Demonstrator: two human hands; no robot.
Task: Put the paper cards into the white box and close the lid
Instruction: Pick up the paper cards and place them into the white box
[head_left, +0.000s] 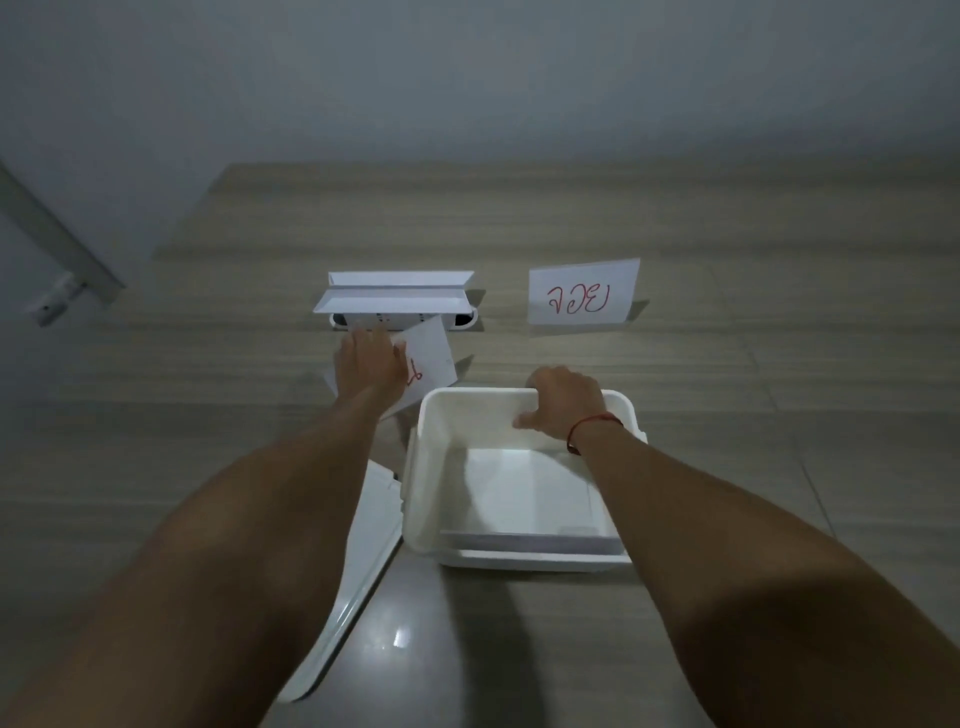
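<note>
The white box (434, 467) stands open on the wooden table in front of me, with white paper lying flat on its bottom. My right hand (563, 402) grips the box's far rim. My left hand (366, 364) holds a paper card (434, 358) with red writing, just beyond the box's far left corner. The box's white lid (363, 551) lies to the left of the box, partly under my left forearm. A second paper card (582, 293) with red writing stands upright farther back on the right.
A white folded paper holder (397, 299) on a slotted white base sits behind my left hand. A grey wall rises behind the table (727, 364). A grey metal bar (57, 244) slants down at the far left.
</note>
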